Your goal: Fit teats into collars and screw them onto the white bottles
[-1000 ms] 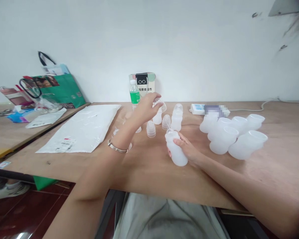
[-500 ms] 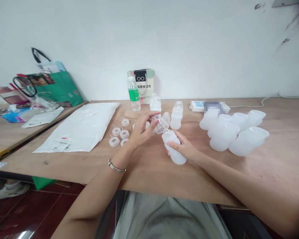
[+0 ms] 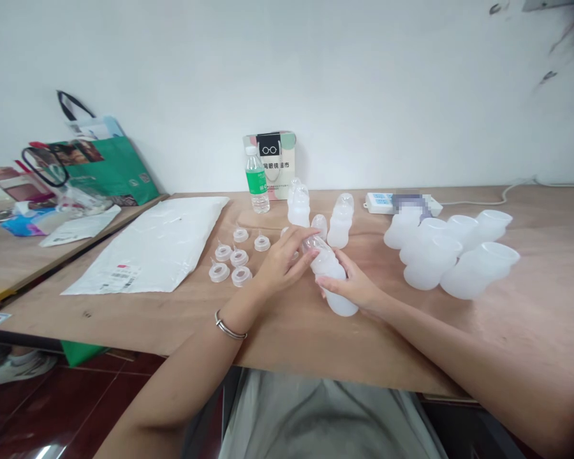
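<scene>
A frosted white baby bottle [image 3: 337, 287] leans in my right hand [image 3: 356, 280], whose fingers wrap round its body. Over its top sits a clear bottle cap [image 3: 319, 245], which my left hand [image 3: 289, 255] grips between thumb and fingers. Capped baby bottles [image 3: 340, 223] stand just behind my hands, and a loose clear cap [image 3: 319, 224] is beside them. To the left of my left hand lie several teat rings [image 3: 239, 257], their nipples pointing up. Several uncapped bottle bodies [image 3: 430, 261] stand in a cluster on the right.
A white plastic mailing bag [image 3: 148, 245] lies flat at left. Against the wall stand a green-labelled water bottle [image 3: 257, 182] and a paper gift bag [image 3: 282, 159]. A white power strip [image 3: 379, 203] with a cable is at the back right. A green bag [image 3: 110, 169] is far left.
My left hand has brought the clear cap down and right, onto the bottle's top. The right hand has stayed in place holding the bottle.
</scene>
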The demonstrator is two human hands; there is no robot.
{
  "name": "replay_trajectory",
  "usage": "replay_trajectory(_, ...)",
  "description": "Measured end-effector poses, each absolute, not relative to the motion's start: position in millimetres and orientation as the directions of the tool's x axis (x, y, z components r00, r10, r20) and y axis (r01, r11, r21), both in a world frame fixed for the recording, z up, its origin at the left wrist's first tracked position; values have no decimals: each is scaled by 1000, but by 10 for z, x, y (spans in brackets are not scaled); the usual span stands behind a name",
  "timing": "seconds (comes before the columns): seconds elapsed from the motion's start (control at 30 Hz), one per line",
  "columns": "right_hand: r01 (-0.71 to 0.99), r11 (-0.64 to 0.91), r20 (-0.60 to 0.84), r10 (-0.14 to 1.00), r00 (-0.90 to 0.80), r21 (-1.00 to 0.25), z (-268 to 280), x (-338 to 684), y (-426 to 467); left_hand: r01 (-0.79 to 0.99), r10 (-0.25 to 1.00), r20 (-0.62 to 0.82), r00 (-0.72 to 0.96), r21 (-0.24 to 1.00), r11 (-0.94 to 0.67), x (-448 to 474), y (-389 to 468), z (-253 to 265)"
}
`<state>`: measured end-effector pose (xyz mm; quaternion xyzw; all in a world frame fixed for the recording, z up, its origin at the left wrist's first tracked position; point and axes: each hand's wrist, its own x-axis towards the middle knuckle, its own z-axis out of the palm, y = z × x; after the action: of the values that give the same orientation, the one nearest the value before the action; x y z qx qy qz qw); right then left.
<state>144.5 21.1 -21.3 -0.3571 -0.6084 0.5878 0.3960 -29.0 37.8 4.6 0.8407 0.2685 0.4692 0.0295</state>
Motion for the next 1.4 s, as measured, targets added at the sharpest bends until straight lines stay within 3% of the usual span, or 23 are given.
replay_trajectory(0.27,9,80,69,910,-409,-997,-207,1421,198,424,440,840,318,290,-858,-244,382,7)
replay_trajectory(0.53,67,126,88,912,-401,-990,-201,1396,200,411,514,779,358,363,-836,-262,399,20)
replay_trajectory(1.07,-7,78,76,938,-338,-997,-162,1372,194,374,552,774,308,435,-819,-180,422,-91)
replay_trajectory(1.23,23,146,127,917,-378,-989,-201,1406,202,366,516,778,357,392,-844,-152,409,-59)
replay_trajectory(1.4,92,406,368,887,-278,-909,-294,1432,258,287,443,744,500,341,-895,-151,427,-105)
